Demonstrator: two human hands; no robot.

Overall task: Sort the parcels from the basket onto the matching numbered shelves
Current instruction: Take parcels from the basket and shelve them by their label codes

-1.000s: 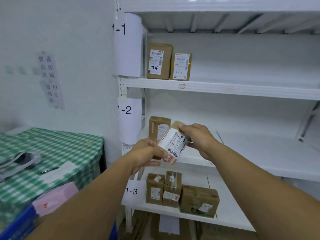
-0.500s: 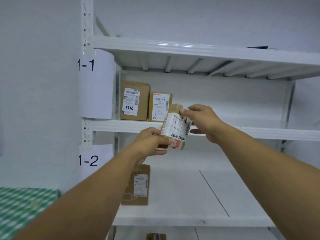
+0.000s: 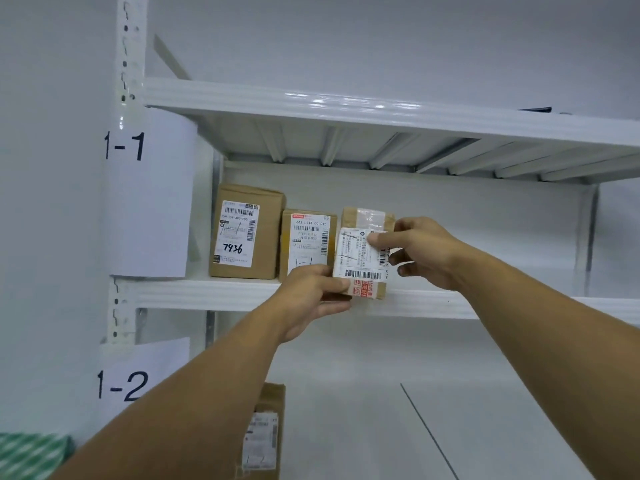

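A green-and-white checked cloth (image 3: pixel 26 457) showed in the bottom left corner, low against the plain white wall (image 3: pixel 52 220) behind it.

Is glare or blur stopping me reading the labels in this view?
Head view: glare streaks only the upper shelf edge; 7936 on the left box reads sharp; the held parcel has soft, unreadable small print; the checked cloth in the corner is blurred.
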